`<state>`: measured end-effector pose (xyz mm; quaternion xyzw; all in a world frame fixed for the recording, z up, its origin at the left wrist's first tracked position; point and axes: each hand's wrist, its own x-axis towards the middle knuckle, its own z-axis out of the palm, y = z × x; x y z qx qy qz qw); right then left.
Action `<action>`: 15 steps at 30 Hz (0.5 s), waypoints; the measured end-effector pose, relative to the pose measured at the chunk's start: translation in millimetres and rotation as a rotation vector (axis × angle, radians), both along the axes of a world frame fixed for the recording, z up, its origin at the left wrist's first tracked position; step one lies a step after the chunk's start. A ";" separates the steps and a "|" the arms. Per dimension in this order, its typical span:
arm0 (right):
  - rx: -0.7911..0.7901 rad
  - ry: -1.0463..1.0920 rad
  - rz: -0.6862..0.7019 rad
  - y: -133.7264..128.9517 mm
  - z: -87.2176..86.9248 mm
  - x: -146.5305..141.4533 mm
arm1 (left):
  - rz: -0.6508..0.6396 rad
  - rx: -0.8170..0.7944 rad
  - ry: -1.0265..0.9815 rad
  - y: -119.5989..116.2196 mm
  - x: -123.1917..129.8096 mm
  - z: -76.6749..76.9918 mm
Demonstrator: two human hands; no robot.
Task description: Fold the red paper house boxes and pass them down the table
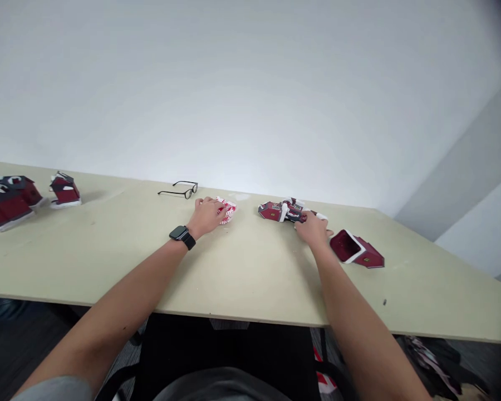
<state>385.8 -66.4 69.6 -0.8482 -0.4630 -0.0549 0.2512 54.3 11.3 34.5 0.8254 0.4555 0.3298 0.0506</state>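
My left hand point(207, 215), with a black watch on its wrist, is closed on a small red-and-white patterned item point(226, 211) on the table. To the right, my right hand point(313, 227) has its fingers wrapped on part of a cluster of small dark red model houses point(271, 211) with white edges, which lie on their sides. The palm hides some of that cluster. Just right of this hand, a dark red model house point(365, 256) lies tipped over with its hollow, white-rimmed base facing left.
Black-framed glasses point(189, 192) lie behind my left hand. At the far left stand a small red house point(65, 189) and a group of joined red houses point(8, 205). The pale table point(242, 278) meets a white wall. A small dark bit point(384, 302) lies near the front right.
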 end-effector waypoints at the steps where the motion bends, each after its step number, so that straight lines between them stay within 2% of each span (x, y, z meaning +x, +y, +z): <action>1: 0.029 -0.002 -0.011 -0.6 0.8 0.1 | -0.001 -0.008 -0.002 1.1 -0.8 -1.7; 3: 0.066 -0.005 -0.036 -1.5 0.8 0.9 | -0.003 -0.030 0.004 3.5 -1.9 -5.0; 6: 0.008 0.027 -0.047 -2.1 -2.1 2.8 | 0.009 -0.066 0.005 6.2 -1.7 -7.6; 15: -0.032 0.101 -0.125 -6.1 0.6 13.9 | 0.055 -0.150 -0.057 4.9 -2.8 0.7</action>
